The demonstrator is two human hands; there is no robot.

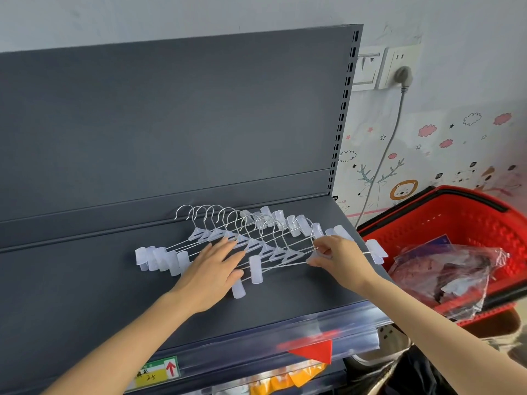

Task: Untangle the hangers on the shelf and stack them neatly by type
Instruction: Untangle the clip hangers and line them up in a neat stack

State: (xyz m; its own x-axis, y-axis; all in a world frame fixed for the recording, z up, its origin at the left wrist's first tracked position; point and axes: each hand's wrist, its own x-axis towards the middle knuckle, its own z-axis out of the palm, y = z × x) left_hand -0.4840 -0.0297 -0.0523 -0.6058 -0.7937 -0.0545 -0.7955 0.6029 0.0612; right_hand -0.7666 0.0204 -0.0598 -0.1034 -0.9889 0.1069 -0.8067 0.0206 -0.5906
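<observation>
Head camera, looking down: a person sorts a row of clip hangers (245, 243) on a dark grey shelf (85, 280), with the wire hooks fanned toward the back panel (171, 109) and the clear plastic clips bunched at each end. The left hand (212, 269) lies flat and open, palm down, across the bars near the middle of the row, pinning them to the shelf without gripping anything. The right hand (339, 259) pinches the thin wire bar of the nearest hanger between thumb and fingertips, close to its right-hand clips at the shelf's edge.

The step in hand appears to be freeing the front hanger from its neighbours, or squaring it up with them. The next move likely calls for drawing that bar clear while the left palm keeps the others from dragging along, since the clips and hooks overlap and could snag. Both forearms reach in from below, the right one angled from the side where a red basket (456, 223) holding plastic bags (445, 269) stands just beside the shelf.
</observation>
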